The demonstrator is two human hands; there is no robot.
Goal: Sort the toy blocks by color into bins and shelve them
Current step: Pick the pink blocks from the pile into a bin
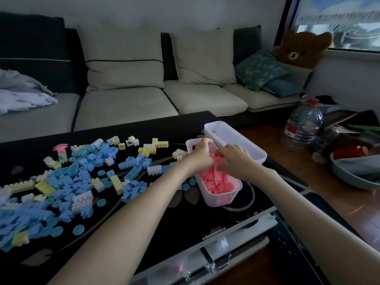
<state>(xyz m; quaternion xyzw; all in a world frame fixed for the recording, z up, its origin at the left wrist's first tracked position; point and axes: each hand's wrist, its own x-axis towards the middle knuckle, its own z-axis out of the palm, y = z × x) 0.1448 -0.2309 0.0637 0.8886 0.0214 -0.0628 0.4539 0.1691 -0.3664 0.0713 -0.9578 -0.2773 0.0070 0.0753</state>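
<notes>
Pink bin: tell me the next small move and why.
Probably let go of the pink blocks and draw both hands out. The left hand and right hand are pressed into the pink bin, while one pink piece remains among the loose blue and yellow blocks.

**Pretty sure I'm in somebody's living room**

From my feed this is clearly a home. There's a big sofa (127, 103) with beige cushions and a dark frame right across from me, a teddy bear (302, 48) propped by the window (339, 21), and a crumpled blanket (22, 93) dumped on the left seat. The low glossy black surface (164, 227) is covered in toy blocks (67, 182), and a big water jug (302, 126) sits on the wood floor.
</notes>
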